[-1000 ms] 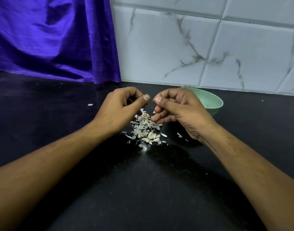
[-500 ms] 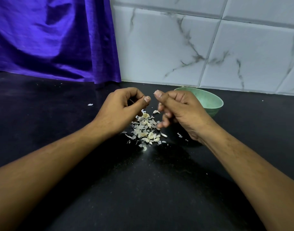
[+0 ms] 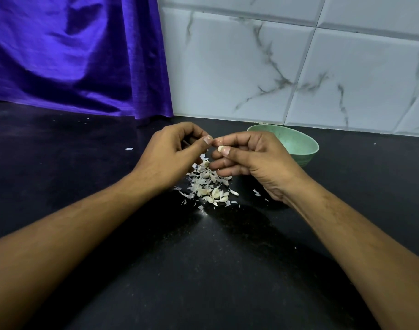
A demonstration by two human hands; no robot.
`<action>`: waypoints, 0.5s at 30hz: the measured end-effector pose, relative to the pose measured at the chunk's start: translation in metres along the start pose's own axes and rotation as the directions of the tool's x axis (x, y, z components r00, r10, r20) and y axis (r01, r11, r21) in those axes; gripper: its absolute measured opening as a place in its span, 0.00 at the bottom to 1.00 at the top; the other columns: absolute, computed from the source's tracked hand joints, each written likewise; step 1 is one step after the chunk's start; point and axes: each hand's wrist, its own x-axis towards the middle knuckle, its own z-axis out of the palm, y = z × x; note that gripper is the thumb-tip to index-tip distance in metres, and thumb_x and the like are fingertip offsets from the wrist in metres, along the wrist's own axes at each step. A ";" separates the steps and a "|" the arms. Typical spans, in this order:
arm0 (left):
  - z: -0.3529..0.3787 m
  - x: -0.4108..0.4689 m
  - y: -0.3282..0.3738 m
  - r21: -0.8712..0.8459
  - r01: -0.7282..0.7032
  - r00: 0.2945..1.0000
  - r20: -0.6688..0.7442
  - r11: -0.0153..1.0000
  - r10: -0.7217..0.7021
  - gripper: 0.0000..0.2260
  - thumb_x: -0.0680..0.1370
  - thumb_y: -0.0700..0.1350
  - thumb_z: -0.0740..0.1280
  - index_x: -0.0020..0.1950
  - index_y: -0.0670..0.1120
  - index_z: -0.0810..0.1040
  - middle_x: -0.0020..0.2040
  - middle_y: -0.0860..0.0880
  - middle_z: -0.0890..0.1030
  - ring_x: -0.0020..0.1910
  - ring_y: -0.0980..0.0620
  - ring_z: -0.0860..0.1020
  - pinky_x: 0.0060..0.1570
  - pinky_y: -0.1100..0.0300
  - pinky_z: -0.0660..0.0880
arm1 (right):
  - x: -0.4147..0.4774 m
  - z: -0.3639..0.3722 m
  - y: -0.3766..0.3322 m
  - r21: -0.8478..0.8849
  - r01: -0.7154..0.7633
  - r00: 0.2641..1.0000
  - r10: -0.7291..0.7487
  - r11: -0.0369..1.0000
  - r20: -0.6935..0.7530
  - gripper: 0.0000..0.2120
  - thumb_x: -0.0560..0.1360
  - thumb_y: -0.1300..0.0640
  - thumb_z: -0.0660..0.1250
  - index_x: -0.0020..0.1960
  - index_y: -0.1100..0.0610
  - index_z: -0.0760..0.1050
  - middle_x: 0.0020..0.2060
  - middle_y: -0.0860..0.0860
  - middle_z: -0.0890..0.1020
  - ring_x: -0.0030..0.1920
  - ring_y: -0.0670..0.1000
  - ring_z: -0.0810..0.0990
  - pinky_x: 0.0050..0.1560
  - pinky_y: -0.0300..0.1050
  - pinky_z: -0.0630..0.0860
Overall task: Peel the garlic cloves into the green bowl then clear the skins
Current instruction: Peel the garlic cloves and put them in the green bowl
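While both forearms reached in from the near edge of the black counter [image 3: 203,270], a purple cloth [image 3: 73,55] hung down at the far left, its hem meeting the counter top. A single stray flake [image 3: 129,149] of skin lay alone on the dark surface, just left of the left hand [image 3: 170,156]. That hand was raised above the counter with its fingers curled inward and its thumb stretched to the right, the thumb tip almost meeting the other hand's forefinger; whether it nipped a shred of skin could not be told. Below and between the two hands a loose pile of skins [image 3: 207,184] lay on the counter (a few pale, plumper pieces were mixed in at its near side), with small scraps scattered to its right. The garlic clove [image 3: 220,148] sat up off the counter, pinched between the thumb and forefinger of the right hand [image 3: 253,160], whose other fingers were curled beneath it. Just right of and beyond that hand stood the green bowl [image 3: 299,144], upright near the foot of the white marbled tile wall [image 3: 299,67], its near-left rim hidden by the knuckles.
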 end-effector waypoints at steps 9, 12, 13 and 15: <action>0.000 -0.001 -0.001 -0.021 0.009 0.998 0.056 1.000 -0.007 0.07 0.81 0.51 0.71 0.48 0.49 0.84 0.40 0.50 0.85 0.41 0.52 0.85 0.46 0.42 0.84 | -0.002 -0.004 -0.005 -0.046 0.050 0.998 -0.052 0.998 -0.032 0.04 0.75 0.66 0.74 0.50 0.63 0.82 0.41 0.60 0.87 0.37 0.54 0.87 0.45 0.50 0.85; 0.001 -0.001 -0.001 -0.046 0.011 0.997 0.073 0.999 -0.008 0.08 0.82 0.51 0.70 0.47 0.48 0.84 0.40 0.51 0.85 0.41 0.53 0.85 0.46 0.45 0.84 | -0.002 -0.004 -0.004 -0.077 0.091 0.994 -0.095 0.993 -0.056 0.04 0.74 0.65 0.76 0.48 0.63 0.83 0.39 0.58 0.87 0.36 0.53 0.85 0.43 0.48 0.85; 0.001 0.000 -0.001 -0.068 0.016 0.997 0.076 0.998 -0.011 0.08 0.82 0.50 0.70 0.47 0.47 0.84 0.40 0.51 0.85 0.41 0.53 0.84 0.45 0.47 0.84 | -0.002 -0.004 -0.004 -0.087 0.102 0.992 -0.108 0.991 -0.067 0.04 0.73 0.65 0.76 0.48 0.63 0.84 0.39 0.58 0.87 0.36 0.52 0.84 0.41 0.46 0.85; 0.001 -0.001 0.000 -0.127 0.037 0.996 0.091 0.991 -0.025 0.08 0.82 0.48 0.70 0.49 0.45 0.84 0.40 0.51 0.85 0.40 0.54 0.83 0.43 0.51 0.83 | -0.001 -0.004 -0.003 -0.083 0.110 0.990 -0.117 0.990 -0.080 0.04 0.73 0.66 0.76 0.47 0.62 0.85 0.39 0.57 0.86 0.36 0.51 0.84 0.39 0.43 0.84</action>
